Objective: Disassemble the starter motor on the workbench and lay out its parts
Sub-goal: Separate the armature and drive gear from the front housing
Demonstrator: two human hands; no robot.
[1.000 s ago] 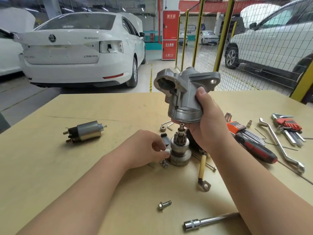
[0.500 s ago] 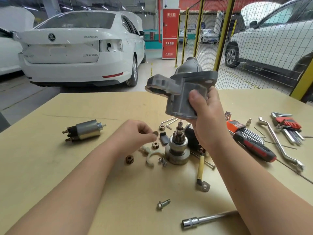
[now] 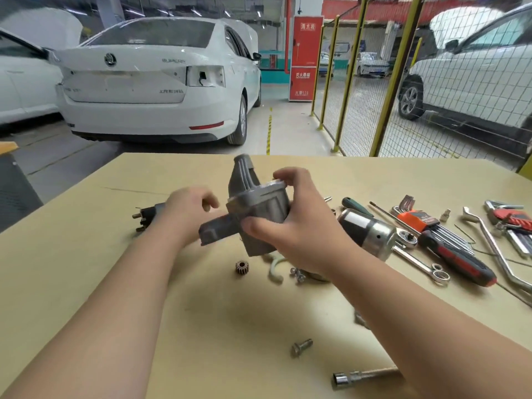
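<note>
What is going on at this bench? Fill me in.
A person is taking a starter motor apart. The right hand grips the grey cast-aluminium nose housing above the tan wooden workbench; the left hand hovers open beside it. A small brown pinion gear, a white plastic fork and a steel bolt lie loose below.

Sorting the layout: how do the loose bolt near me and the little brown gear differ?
The bolt is grey metal with a threaded shank and lies on its side; the brown gear is a short coppery toothed cylinder. The bolt lies nearer the person, beside the socket extension bar; the gear lies farther, below the held housing. Both rest loose on the workbench, untouched.
</note>
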